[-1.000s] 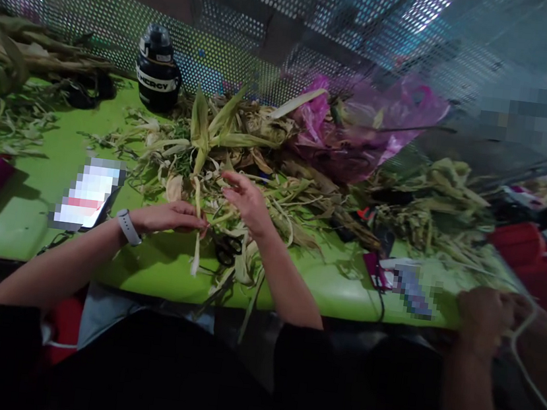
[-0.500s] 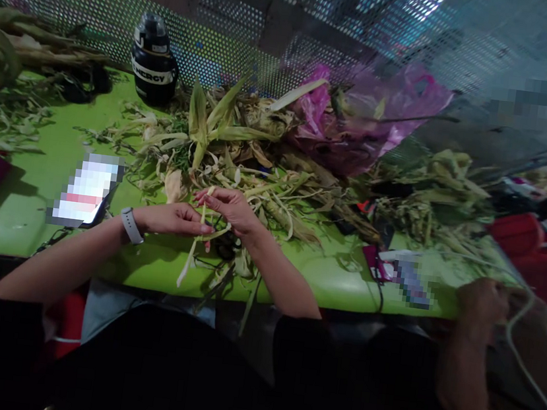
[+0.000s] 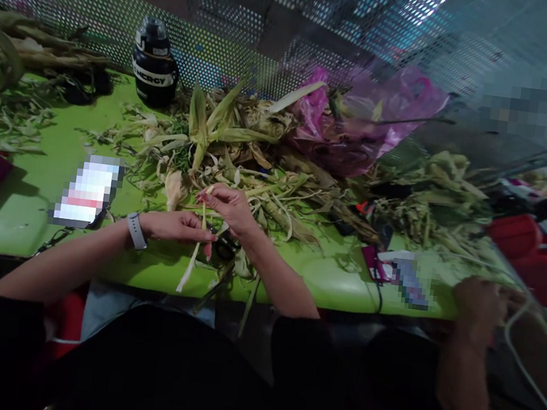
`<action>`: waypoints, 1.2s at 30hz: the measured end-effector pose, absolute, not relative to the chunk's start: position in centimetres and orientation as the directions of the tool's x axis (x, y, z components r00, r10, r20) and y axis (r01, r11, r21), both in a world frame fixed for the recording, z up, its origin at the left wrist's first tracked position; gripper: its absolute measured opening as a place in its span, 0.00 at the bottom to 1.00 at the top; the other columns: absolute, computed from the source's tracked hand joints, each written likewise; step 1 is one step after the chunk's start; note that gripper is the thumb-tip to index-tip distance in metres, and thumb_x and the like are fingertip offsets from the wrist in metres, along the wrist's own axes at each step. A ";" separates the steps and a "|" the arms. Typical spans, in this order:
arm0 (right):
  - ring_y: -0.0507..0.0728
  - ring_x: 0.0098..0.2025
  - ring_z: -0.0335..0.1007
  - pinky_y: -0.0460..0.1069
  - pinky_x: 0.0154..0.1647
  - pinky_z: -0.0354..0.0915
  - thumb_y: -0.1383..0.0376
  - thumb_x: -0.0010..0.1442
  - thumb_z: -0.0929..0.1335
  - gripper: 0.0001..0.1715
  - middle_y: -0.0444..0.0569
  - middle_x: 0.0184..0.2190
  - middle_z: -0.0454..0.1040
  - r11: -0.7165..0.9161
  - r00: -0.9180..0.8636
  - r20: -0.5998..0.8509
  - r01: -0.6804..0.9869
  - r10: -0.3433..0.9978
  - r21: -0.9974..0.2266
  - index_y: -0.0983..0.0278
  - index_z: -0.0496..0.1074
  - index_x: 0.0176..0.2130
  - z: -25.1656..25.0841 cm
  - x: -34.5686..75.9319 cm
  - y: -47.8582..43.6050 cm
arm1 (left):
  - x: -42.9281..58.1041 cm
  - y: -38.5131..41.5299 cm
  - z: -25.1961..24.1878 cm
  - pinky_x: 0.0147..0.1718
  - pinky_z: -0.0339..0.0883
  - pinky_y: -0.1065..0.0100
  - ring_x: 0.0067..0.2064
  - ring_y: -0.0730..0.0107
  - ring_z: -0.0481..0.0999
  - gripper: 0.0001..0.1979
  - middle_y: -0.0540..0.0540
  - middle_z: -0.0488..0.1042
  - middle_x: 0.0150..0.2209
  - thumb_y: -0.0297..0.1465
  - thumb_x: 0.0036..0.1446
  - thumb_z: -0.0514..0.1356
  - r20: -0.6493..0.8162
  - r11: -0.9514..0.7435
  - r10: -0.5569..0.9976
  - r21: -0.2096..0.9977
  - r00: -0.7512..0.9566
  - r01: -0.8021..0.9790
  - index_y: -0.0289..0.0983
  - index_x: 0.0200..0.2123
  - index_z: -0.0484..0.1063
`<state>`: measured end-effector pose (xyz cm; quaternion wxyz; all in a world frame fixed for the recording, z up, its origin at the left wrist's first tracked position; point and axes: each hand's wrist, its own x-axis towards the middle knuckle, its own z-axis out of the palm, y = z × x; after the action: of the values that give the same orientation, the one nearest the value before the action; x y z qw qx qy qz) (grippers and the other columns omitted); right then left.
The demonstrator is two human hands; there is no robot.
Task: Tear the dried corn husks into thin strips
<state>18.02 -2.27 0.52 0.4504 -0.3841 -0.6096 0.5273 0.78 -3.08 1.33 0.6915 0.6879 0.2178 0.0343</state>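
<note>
husk strip [image 3: 189,268]: over table [image 3: 334,282], near front edge
long axis: back to front, loose end toward that edge
left hand [image 3: 188,226]: fingers pinching strip mid-length, nearer loose end
right hand [image 3: 230,209]: fingertips gripping strip's far end

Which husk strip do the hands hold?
The pale strip reaching from the right hand down past the left hand; unlike the husks heaped on the table, it is pinched in fingers.
</note>
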 end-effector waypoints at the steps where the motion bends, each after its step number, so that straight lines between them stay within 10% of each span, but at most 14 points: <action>1: 0.53 0.37 0.70 0.49 0.44 0.66 0.51 0.49 0.74 0.17 0.45 0.30 0.73 0.138 -0.290 0.135 -0.012 0.947 -0.990 0.63 0.76 0.24 0.4 18.2 -2.0 | 0.8 -3.1 1.2 0.18 0.37 0.69 0.18 0.77 0.44 0.26 0.55 0.46 0.15 0.50 0.58 0.55 -0.252 0.065 0.360 0.967 0.898 0.246 0.34 0.33 0.80; 11: 0.55 0.36 0.74 0.49 0.39 0.71 0.41 0.54 0.65 0.31 0.52 0.33 0.79 -0.318 -0.326 -0.219 -0.288 0.920 -0.903 0.65 0.74 0.34 0.3 19.8 -0.1 | 1.2 -2.0 -0.3 0.22 0.56 0.75 0.25 0.78 0.65 0.22 0.48 0.71 0.27 0.48 0.52 0.62 -0.198 0.370 0.797 0.907 0.571 -0.201 0.34 0.37 0.75; 22: 0.55 0.47 0.71 0.50 0.49 0.65 0.50 0.47 0.74 0.18 0.46 0.34 0.77 0.012 -0.141 0.031 -0.134 0.989 -0.991 0.62 0.72 0.28 -0.3 18.1 -2.1 | 1.3 -2.6 -0.3 0.17 0.47 0.76 0.17 0.82 0.56 0.19 0.55 0.61 0.16 0.47 0.55 0.60 -0.193 0.218 0.767 0.975 0.612 0.035 0.34 0.33 0.73; 36: 0.51 0.36 0.68 0.47 0.44 0.63 0.52 0.51 0.71 0.17 0.44 0.29 0.73 0.071 -0.012 0.072 -0.066 0.997 -0.995 0.63 0.71 0.27 -0.7 18.4 -1.5 | 1.5 -3.1 0.3 0.13 0.43 0.75 0.14 0.82 0.53 0.22 0.55 0.60 0.13 0.49 0.56 0.59 -0.268 0.277 0.724 0.957 0.635 0.087 0.33 0.32 0.73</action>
<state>18.40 -1.54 -0.66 0.5302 -0.4616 -0.5042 0.5016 1.50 -3.12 0.34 0.7117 0.5578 0.3635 0.2240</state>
